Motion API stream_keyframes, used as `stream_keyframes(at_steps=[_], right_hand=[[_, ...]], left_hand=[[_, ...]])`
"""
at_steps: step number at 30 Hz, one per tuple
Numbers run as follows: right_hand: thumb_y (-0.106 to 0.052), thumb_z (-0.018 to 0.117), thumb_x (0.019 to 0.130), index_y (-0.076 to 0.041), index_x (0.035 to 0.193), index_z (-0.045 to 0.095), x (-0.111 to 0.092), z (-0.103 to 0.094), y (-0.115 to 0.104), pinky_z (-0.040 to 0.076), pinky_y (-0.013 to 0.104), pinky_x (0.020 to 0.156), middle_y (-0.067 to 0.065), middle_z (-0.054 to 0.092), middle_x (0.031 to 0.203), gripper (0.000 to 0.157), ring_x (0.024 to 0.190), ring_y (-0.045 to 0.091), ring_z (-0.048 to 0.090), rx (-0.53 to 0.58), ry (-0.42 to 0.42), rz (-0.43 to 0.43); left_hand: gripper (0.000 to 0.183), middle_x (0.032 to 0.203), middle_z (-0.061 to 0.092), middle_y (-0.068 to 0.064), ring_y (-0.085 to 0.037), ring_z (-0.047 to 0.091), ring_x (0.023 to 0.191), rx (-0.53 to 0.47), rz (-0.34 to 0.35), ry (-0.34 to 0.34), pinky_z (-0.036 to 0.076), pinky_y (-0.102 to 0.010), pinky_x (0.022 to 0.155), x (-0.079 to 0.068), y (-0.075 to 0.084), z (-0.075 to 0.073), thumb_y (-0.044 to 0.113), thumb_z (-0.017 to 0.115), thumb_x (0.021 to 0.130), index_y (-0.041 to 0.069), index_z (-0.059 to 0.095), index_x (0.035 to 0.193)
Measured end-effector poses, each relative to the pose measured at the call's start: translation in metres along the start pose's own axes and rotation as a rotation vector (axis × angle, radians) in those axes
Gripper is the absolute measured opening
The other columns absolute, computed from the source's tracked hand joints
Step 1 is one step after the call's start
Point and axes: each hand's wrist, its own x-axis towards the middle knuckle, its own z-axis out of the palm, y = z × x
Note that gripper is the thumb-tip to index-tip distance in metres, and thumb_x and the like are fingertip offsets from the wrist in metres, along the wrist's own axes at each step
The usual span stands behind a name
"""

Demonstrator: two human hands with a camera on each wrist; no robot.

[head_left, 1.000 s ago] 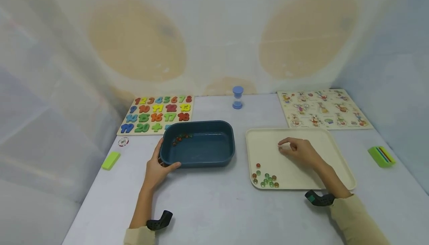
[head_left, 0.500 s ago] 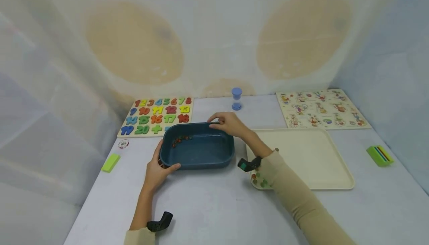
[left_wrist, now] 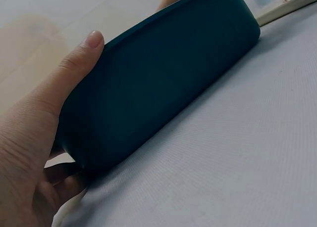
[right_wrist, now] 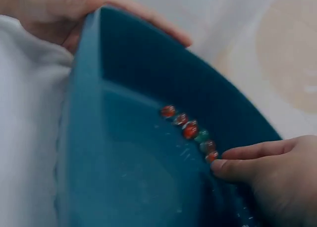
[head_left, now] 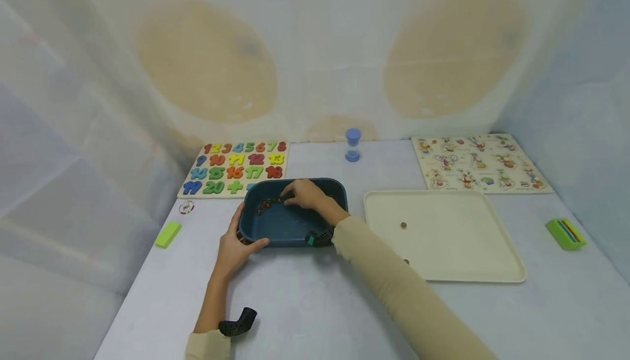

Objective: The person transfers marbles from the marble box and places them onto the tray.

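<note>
A dark teal rectangular basin [head_left: 283, 228] stands on the table in front of me. My left hand [head_left: 234, 251] grips its left end, thumb at the near rim and fingers round the corner; the left wrist view shows the thumb against the basin's outer wall [left_wrist: 148, 93]. Inside, red and green glass marbles [right_wrist: 190, 130] lie in a row along the far wall. My right hand [head_left: 307, 195] reaches into the basin; in the right wrist view its thumb and forefinger pinch a reddish marble [right_wrist: 212, 157] at the end of that row.
Right of the basin lies a cream tray [head_left: 458, 239]; a marble [head_left: 403, 225] shows in it, and my sleeve hides its near-left corner. Behind are a number puzzle board [head_left: 233, 169], a blue hourglass [head_left: 353, 145] and a picture puzzle board [head_left: 482, 164]. Green blocks lie at both sides.
My right hand has moved left from the tray, over the basin's far rim, and down inside to the marble row. The left hand keeps holding the basin in place.
</note>
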Motion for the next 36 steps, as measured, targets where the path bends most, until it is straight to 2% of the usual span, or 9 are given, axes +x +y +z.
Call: stream_keyframes(at_steps=[5,8,10,13,17,21,25,30,36], right_hand=[[-0.027,0.064,0.083,-0.02,0.103,0.068,-0.003,-0.001,0.001,0.046,0.023,0.067,-0.003,0.065,0.104,0.022,0.078,0.007,0.058,-0.017,0.016,0.004],[-0.026,0.064,0.083,-0.016,0.102,0.069,-0.016,-0.016,0.004,0.039,0.021,0.053,0.002,0.066,0.077,0.022,0.057,0.007,0.05,0.046,0.092,-0.072],[-0.026,0.064,0.083,-0.015,0.101,0.069,-0.033,-0.031,0.008,0.031,0.021,0.047,0.002,0.055,0.058,0.022,0.046,0.008,0.038,0.106,0.162,-0.118],[-0.027,0.066,0.081,-0.015,0.099,0.069,-0.074,-0.055,0.022,0.025,0.022,0.044,-0.002,0.035,0.047,0.021,0.043,0.009,0.027,0.184,0.267,-0.141],[-0.033,0.065,0.08,-0.019,0.097,0.069,-0.142,-0.076,0.057,0.025,0.023,0.043,-0.006,0.03,0.049,0.023,0.044,0.009,0.026,0.189,0.364,-0.069],[-0.035,0.065,0.08,-0.019,0.097,0.069,-0.202,-0.077,0.104,0.028,0.023,0.042,-0.006,0.033,0.05,0.024,0.045,0.007,0.027,0.117,0.404,0.058],[-0.03,0.066,0.08,-0.016,0.096,0.069,-0.242,-0.067,0.143,0.027,0.023,0.042,-0.005,0.034,0.051,0.022,0.045,0.007,0.025,0.058,0.38,0.191],[-0.029,0.065,0.081,-0.015,0.102,0.067,-0.263,-0.059,0.164,0.025,0.023,0.044,-0.006,0.034,0.053,0.025,0.047,0.007,0.026,0.031,0.306,0.279],[-0.036,0.066,0.079,-0.016,0.11,0.062,-0.246,-0.073,0.141,0.027,0.022,0.041,-0.007,0.032,0.05,0.038,0.043,0.006,0.023,0.031,0.36,0.159]], left_hand=[[0.1,0.144,0.03,-0.008,-0.035,0.045,0.118,-0.004,-0.011,0.005,0.045,-0.047,0.085,0.001,0.0,0.001,0.033,0.079,0.066,0.039,0.013,0.142],[0.1,0.144,0.031,-0.008,-0.035,0.045,0.118,-0.012,-0.011,0.01,0.045,-0.047,0.085,0.001,0.001,0.003,0.032,0.079,0.066,0.038,0.014,0.142],[0.1,0.144,0.03,-0.008,-0.034,0.045,0.118,-0.017,-0.011,0.009,0.045,-0.047,0.086,0.002,0.001,0.004,0.032,0.079,0.066,0.038,0.014,0.142],[0.1,0.144,0.03,-0.007,-0.034,0.045,0.118,-0.017,-0.014,0.007,0.045,-0.047,0.086,0.002,0.001,0.005,0.033,0.079,0.066,0.038,0.014,0.142],[0.1,0.144,0.03,-0.007,-0.033,0.045,0.118,-0.003,-0.022,0.008,0.045,-0.047,0.086,0.001,0.002,0.004,0.032,0.079,0.066,0.04,0.013,0.141],[0.1,0.144,0.029,-0.007,-0.033,0.045,0.118,0.004,-0.031,0.009,0.044,-0.047,0.087,0.0,0.001,0.001,0.032,0.079,0.066,0.041,0.012,0.141],[0.1,0.144,0.029,-0.008,-0.034,0.045,0.118,0.006,-0.04,0.01,0.044,-0.048,0.087,0.0,-0.002,-0.001,0.034,0.078,0.066,0.042,0.012,0.141],[0.099,0.145,0.028,-0.007,-0.035,0.044,0.118,-0.001,-0.044,0.008,0.044,-0.049,0.087,0.0,-0.002,-0.001,0.035,0.078,0.066,0.042,0.013,0.14],[0.099,0.145,0.027,-0.008,-0.035,0.044,0.118,-0.013,-0.053,-0.006,0.044,-0.048,0.087,0.001,0.0,-0.001,0.033,0.078,0.067,0.041,0.012,0.141]])
